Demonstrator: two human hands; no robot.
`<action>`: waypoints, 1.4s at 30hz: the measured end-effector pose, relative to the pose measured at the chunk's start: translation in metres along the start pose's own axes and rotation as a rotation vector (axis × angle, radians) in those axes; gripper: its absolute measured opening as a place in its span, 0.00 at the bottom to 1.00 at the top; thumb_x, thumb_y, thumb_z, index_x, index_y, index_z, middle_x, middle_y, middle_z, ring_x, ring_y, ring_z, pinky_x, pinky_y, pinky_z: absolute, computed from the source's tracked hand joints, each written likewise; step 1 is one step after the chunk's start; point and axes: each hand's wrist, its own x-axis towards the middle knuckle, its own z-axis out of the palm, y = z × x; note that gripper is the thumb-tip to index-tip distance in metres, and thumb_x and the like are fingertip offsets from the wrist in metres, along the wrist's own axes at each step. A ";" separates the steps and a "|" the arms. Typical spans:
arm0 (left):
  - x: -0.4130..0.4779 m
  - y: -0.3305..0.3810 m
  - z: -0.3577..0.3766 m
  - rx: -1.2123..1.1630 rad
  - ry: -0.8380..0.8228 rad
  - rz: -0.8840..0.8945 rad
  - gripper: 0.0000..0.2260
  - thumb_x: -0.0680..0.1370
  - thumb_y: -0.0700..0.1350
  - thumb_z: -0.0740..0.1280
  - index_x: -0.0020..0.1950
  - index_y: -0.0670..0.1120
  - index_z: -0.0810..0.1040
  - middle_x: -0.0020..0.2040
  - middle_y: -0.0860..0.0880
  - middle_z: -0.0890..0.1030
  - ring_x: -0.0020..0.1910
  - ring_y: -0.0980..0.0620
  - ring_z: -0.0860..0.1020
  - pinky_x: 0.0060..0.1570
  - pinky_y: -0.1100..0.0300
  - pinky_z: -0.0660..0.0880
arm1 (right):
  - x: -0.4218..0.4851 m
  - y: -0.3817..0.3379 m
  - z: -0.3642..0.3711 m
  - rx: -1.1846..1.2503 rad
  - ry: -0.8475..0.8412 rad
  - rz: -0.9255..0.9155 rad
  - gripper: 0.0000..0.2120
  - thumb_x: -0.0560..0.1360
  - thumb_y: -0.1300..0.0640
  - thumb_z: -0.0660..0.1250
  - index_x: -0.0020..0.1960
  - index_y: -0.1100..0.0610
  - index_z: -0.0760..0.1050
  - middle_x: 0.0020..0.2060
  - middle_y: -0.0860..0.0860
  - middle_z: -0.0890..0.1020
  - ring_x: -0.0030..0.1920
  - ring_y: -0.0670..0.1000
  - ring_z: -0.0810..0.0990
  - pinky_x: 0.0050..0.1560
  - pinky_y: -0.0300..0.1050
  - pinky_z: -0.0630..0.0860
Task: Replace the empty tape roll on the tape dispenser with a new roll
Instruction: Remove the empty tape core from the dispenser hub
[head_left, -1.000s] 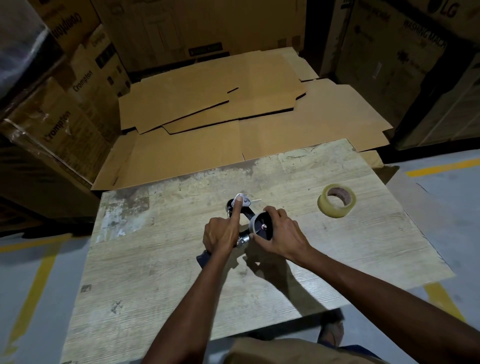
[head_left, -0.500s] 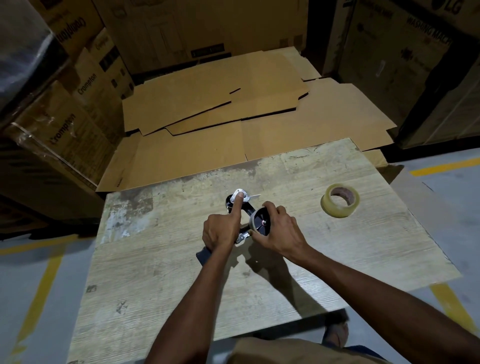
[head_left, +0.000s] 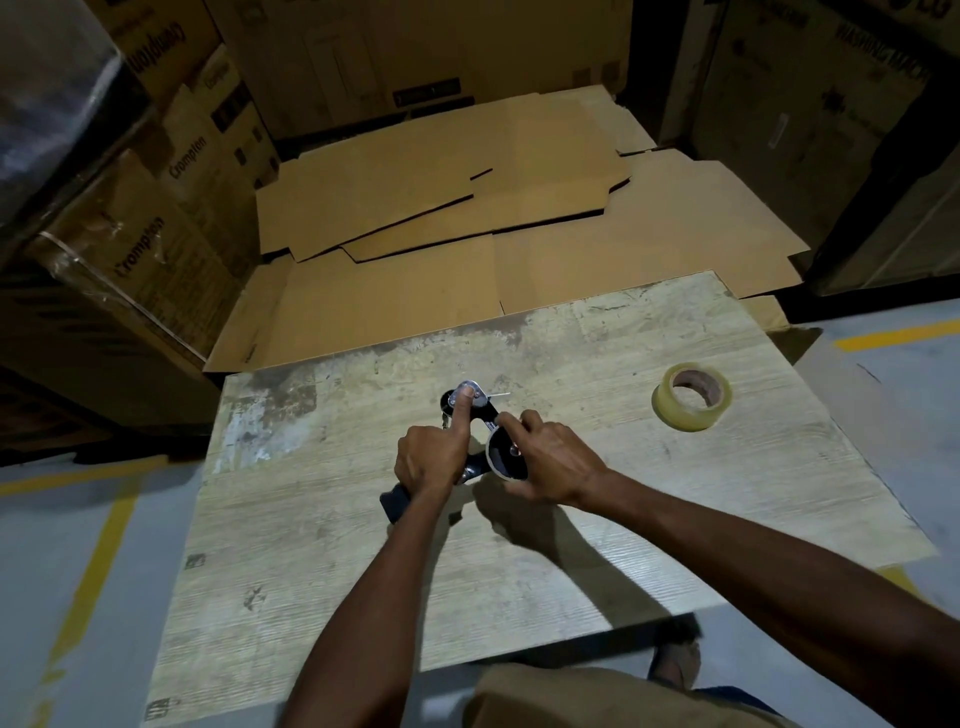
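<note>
Left hand (head_left: 431, 460) grips the dispenser (head_left: 394, 506) on the counter (head_left: 311, 545), forefinger stretched onto its metal nose; right hand (head_left: 553, 462) curls round the empty core (head_left: 505, 458). New roll (head_left: 691, 397) lies flat, well apart, rightward.

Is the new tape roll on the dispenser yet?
Off: the clear tape roll lies flat on the table, apart from the tape dispenser.

Worn wooden tabletop (head_left: 311, 545) on grey floor (head_left: 41, 519) with yellow lines (head_left: 100, 551), flattened cardboard (head_left: 415, 208) and stacked cartons (head_left: 156, 234) behind, dim light.
</note>
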 end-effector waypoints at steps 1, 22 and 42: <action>0.001 -0.001 0.000 -0.012 -0.004 -0.010 0.49 0.65 0.87 0.49 0.30 0.41 0.82 0.28 0.47 0.81 0.29 0.47 0.80 0.32 0.57 0.73 | 0.001 -0.002 0.001 0.003 0.011 0.017 0.39 0.72 0.42 0.72 0.76 0.53 0.60 0.60 0.60 0.75 0.49 0.64 0.82 0.48 0.49 0.76; 0.001 -0.018 0.002 0.052 -0.035 0.040 0.45 0.68 0.84 0.51 0.28 0.42 0.76 0.29 0.45 0.81 0.30 0.45 0.80 0.31 0.57 0.70 | -0.011 -0.017 0.019 0.048 0.032 0.056 0.41 0.71 0.39 0.73 0.76 0.52 0.60 0.58 0.58 0.76 0.47 0.61 0.82 0.48 0.48 0.76; -0.018 -0.018 0.050 0.034 -0.090 -0.069 0.47 0.60 0.88 0.52 0.35 0.44 0.80 0.34 0.47 0.81 0.33 0.48 0.79 0.36 0.54 0.77 | -0.024 0.001 0.049 0.193 -0.080 0.418 0.37 0.70 0.40 0.75 0.71 0.54 0.65 0.58 0.59 0.76 0.57 0.61 0.78 0.56 0.51 0.76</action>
